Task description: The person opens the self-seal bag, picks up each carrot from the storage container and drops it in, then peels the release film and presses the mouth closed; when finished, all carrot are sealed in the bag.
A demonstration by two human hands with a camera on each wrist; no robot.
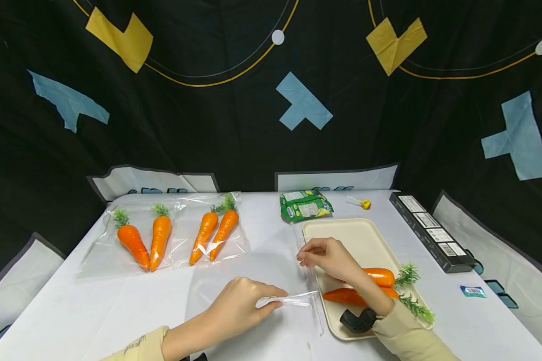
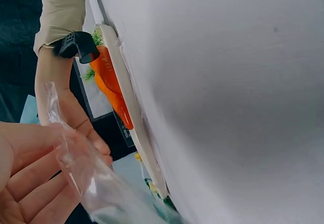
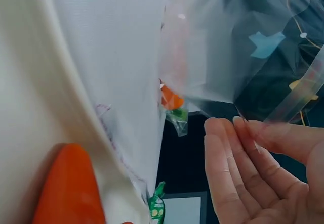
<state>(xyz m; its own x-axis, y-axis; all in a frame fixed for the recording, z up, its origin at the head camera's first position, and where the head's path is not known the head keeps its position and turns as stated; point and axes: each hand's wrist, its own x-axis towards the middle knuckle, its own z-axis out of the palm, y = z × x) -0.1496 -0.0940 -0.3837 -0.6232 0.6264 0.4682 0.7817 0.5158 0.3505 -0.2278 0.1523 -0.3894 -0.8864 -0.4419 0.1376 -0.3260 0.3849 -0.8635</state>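
A clear plastic bag (image 1: pixel 298 300) is held between both hands above the white table. My left hand (image 1: pixel 237 303) pinches its near edge between thumb and fingers, and the film (image 2: pixel 96 183) hangs from them in the left wrist view. Farther back, my right hand (image 1: pixel 331 256) pinches the bag's edge with thumb and fingertips; the right wrist view shows the film (image 3: pixel 212 57) stretched beside them. Under the right forearm, two orange toy carrots (image 1: pixel 345 297) with green tops lie on a cream tray (image 1: pixel 343 231). The forearm partly hides both.
Two clear bags, each with two carrots (image 1: pixel 161 240) (image 1: pixel 224 233), lie at the back left. Behind the tray are a green packet (image 1: pixel 304 205) and a yellow lollipop (image 1: pixel 366 204). A long black box (image 1: pixel 431 233) and a small blue sachet (image 1: pixel 472 292) lie to the right.
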